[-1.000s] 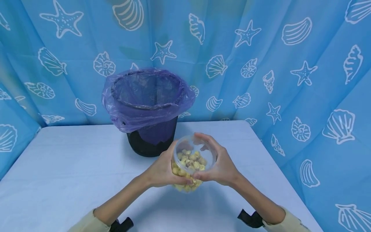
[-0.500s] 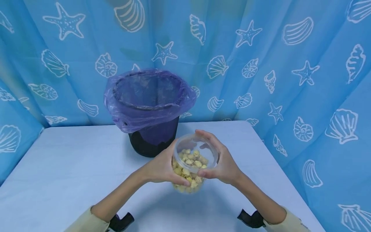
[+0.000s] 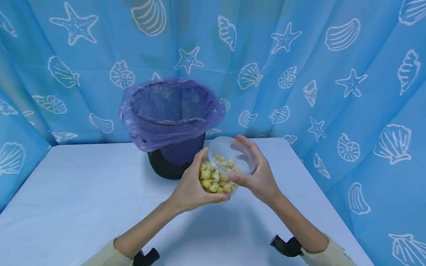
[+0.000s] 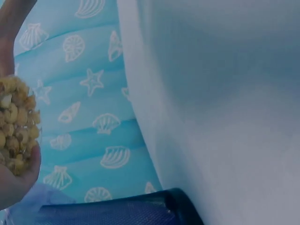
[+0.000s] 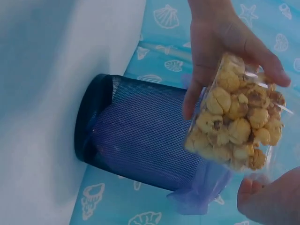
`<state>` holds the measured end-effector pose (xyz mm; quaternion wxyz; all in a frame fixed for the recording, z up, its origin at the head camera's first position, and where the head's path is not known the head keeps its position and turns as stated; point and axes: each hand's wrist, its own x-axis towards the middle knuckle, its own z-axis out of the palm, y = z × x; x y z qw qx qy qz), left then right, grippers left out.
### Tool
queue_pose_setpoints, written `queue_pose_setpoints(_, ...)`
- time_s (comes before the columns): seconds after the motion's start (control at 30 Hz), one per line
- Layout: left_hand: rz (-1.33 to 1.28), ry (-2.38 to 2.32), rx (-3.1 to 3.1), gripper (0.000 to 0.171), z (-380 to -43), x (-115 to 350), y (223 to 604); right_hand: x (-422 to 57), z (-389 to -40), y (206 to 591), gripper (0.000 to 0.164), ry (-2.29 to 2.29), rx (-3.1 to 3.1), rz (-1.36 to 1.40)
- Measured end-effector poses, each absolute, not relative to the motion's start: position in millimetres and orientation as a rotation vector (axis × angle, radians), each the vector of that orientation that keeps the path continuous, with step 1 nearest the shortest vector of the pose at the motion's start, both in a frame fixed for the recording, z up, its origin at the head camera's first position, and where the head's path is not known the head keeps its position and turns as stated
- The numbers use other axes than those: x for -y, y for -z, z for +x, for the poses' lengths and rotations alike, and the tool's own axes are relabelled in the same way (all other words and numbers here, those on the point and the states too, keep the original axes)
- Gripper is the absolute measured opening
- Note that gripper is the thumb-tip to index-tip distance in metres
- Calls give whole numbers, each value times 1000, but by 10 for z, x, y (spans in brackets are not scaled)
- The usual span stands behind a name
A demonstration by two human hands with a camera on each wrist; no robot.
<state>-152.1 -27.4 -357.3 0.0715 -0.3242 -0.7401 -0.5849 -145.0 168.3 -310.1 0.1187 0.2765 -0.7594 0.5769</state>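
Note:
A clear plastic jar of yellow popcorn (image 3: 214, 180) is held above the table, tilted with its round top (image 3: 232, 155) facing up and away. My left hand (image 3: 191, 184) grips the jar's body from the left side, its thumb across the front. With fingers and thumb spread round the rim, my right hand (image 3: 257, 173) holds the clear top; I cannot tell whether a lid sits there. In the right wrist view the popcorn jar (image 5: 236, 122) lies between the left hand (image 5: 218, 44) and the right hand (image 5: 272, 199). The left wrist view shows only part of the popcorn (image 4: 18, 122).
Behind and left of the jar stands a black mesh bin (image 3: 173, 166) lined with a purple plastic bag (image 3: 159, 136) folded over its rim. A white cloth covers the table (image 3: 83, 203). Blue curtains (image 3: 256, 33) with shell and starfish prints enclose the back and sides.
Both hands have raised the popcorn jar slightly and shifted it a little away and to the right. Its top now tilts more to the right. The bin has stayed in place.

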Motion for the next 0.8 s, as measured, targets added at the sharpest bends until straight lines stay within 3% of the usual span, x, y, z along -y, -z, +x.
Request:
queue_pose_setpoints(0.33,-1093,1695,2267,114,-1549,360,3476,-1689,-1438,3065,92,-1688,2199,901)
queue_pose_setpoints(0.57,-1177,1791,2301,107,-1439,421,3335,-1668,-1403,3085,94,-1673,2216,972)
queue_pose_setpoints(0.8,-1360,1873,2325,103,-1546,462,3446,-1737,-1392,3108,97,-1687,2232,1105)
